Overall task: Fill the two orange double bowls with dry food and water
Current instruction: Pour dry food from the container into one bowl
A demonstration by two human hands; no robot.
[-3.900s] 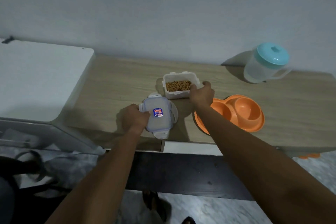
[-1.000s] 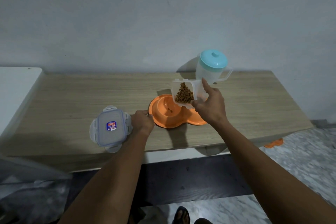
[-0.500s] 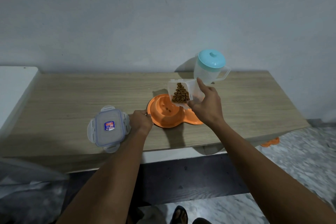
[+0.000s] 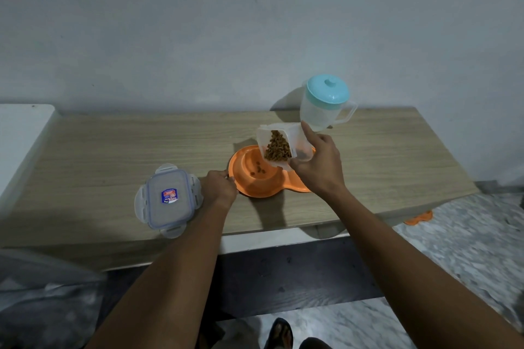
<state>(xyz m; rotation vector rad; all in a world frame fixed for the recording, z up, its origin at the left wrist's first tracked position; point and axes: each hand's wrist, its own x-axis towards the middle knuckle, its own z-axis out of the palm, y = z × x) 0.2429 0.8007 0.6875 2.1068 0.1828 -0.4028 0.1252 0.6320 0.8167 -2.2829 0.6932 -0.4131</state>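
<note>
Container (image 4: 283, 147) (tilted) in right hand (image 4: 317, 167) over bowl (image 4: 255, 178)

Only one label in view: small sticker (image 4: 169, 196) w/ blue, red & white print, at centre of the clear lid (image 4: 168, 200) lying flat on the counter (image 4: 113, 147). Print too small & blurred to read, so no brand, word or no. can be made out. No other text on anything else.
</note>
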